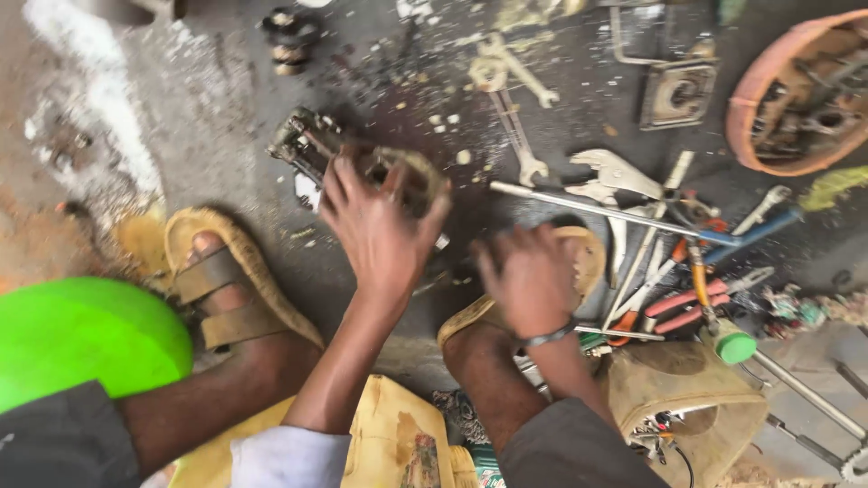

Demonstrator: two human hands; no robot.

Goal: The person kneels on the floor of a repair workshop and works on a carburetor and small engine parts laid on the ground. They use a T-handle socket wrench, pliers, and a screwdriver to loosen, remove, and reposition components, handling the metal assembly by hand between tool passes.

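Green rounded object (pixel 77 334) sits closest, lower left. Left hand (pixel 380 226): fingers spread and curled over a greasy metal part (pixel 362 163), gripped on the dark floor (pixel 217 117). Right hand (pixel 529 276): fingers curled downward above a sandalled foot; grip cannot be told. Wrenches (pixel 511 108) and pliers (pixel 687 303) lie scattered rightward.

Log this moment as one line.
left hand: grips metal part | right hand: empty, over sandal | tools: scattered right

We are in a repair workshop, working on its grimy concrete floor (pixel 226 117). Spanners (pixel 517 136), pliers (pixel 687 307) and metal scraps lie just beyond our right hand (pixel 529 276).
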